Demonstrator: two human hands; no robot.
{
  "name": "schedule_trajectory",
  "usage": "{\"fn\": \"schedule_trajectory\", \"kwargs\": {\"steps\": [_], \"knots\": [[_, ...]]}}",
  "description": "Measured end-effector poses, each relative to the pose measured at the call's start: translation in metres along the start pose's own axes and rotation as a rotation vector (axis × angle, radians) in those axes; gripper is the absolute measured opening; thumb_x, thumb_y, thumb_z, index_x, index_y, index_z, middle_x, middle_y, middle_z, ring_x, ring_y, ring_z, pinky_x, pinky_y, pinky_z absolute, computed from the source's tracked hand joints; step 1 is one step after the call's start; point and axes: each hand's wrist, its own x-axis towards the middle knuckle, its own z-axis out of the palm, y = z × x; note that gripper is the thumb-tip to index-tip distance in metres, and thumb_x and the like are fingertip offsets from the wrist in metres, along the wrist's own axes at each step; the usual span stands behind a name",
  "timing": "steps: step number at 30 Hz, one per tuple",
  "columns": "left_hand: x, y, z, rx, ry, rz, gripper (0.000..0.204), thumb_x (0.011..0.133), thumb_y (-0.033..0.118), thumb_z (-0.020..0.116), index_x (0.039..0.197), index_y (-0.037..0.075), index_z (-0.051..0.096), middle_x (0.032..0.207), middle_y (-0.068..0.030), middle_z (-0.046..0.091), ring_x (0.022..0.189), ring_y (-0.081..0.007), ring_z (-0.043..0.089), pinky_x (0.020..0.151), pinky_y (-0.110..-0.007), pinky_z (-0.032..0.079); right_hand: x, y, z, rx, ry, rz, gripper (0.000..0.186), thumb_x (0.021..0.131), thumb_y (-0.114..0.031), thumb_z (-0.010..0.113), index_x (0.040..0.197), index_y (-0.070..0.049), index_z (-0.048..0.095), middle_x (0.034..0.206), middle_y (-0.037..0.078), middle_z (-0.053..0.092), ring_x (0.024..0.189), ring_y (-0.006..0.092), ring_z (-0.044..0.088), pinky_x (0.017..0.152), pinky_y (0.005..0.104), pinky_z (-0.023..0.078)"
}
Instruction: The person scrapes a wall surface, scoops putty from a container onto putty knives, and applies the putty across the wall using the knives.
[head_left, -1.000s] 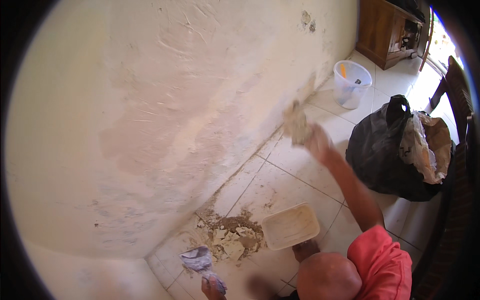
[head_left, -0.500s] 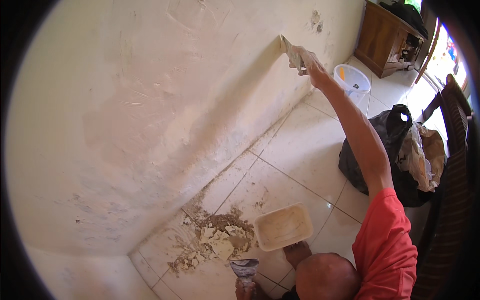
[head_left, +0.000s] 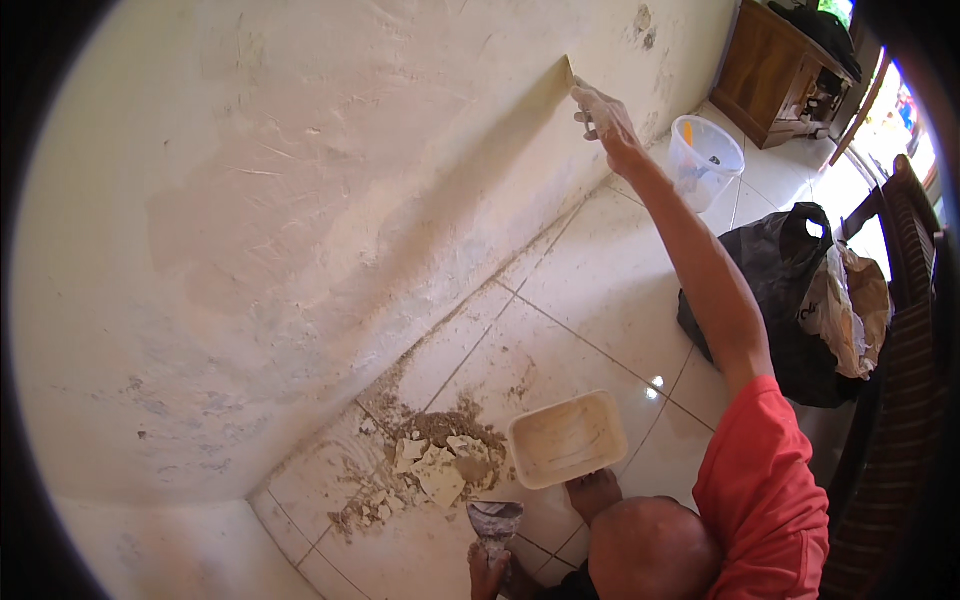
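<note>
My right hand, at the end of an outstretched arm, is closed on a scraper whose blade touches the wall. The blade shows almost edge-on, and my fingers hide its handle. Low in the picture, my left hand grips a putty knife by the handle, its wide, smeared blade pointing up and away from me. Just beyond that blade lies a heap of plaster flakes and brown crumbs on the floor. The wall carries a pinkish smoothed patch and rough grey spots.
A cream plastic tub with residue sits by my foot. Farther along the wall stand a clear bucket and a wooden cabinet. At right are a black plastic bag and dark slatted wooden furniture on the tiled floor.
The scraper in my right hand has turned, so its blade now shows more edge-on, still at the wall. The putty knife in my left hand has risen slightly. The view has shifted a little.
</note>
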Motion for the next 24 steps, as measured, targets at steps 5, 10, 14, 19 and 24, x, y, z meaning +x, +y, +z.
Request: {"fn": "schedule_trajectory", "kwargs": {"steps": [5,10,14,19,24], "knots": [[0.008,0.006,-0.012,-0.037,-0.184,-0.062,0.063,0.093,0.045,0.056,0.132,-0.002,0.045,0.131,-0.0254,0.045,0.122,-0.0422,0.041,0.106,-0.047,0.031,-0.007,0.021,0.031,0.077,0.076,-0.071,0.074,0.084,-0.052,0.059,0.141,-0.006,0.050,0.092,0.004,0.054,0.083,0.0159,0.050,0.070,0.0314,0.043],[0.002,0.006,-0.011,-0.084,-0.034,-0.018,0.059,0.094,0.044,0.055,0.130,-0.002,0.047,0.128,-0.0252,0.047,0.120,-0.0422,0.042,0.105,-0.047,0.032,-0.019,0.038,0.079,-0.056,0.139,-0.119,0.080,0.090,-0.055,0.053,0.143,0.004,0.041,0.086,0.010,0.057,0.081,0.0187,0.050,0.071,0.0328,0.046],[0.017,0.121,-0.039,-0.185,-0.059,-0.072,0.056,0.093,0.041,0.057,0.129,-0.002,0.048,0.125,-0.0224,0.050,0.114,-0.0381,0.047,0.099,-0.045,0.038,-0.059,0.048,0.108,-0.214,0.199,-0.160,0.087,0.093,-0.061,0.047,0.144,0.009,0.034,0.116,0.028,0.053,0.107,0.0310,0.046,0.097,0.0455,0.040],[0.011,0.052,-0.025,-0.360,-0.047,-0.117,0.053,0.093,0.038,0.058,0.126,-0.001,0.048,0.118,-0.0183,0.053,0.105,-0.0319,0.052,0.090,-0.041,0.044,-0.100,0.058,0.147,-0.140,0.087,-0.280,0.086,0.093,-0.056,0.051,0.147,0.007,0.028,0.117,0.033,0.048,0.115,0.0389,0.041,0.101,0.0428,0.037],[0.017,0.038,-0.031,-0.378,-0.382,-0.472,0.047,0.092,0.034,0.060,0.123,0.000,0.050,0.111,-0.0155,0.053,0.099,-0.0268,0.054,0.081,-0.038,0.047,-0.121,0.018,0.100,0.169,-0.044,0.126,0.083,0.090,-0.052,0.059,0.149,-0.001,0.030,0.145,0.026,0.041,0.130,0.0409,0.044,0.109,0.0496,0.037]]}}
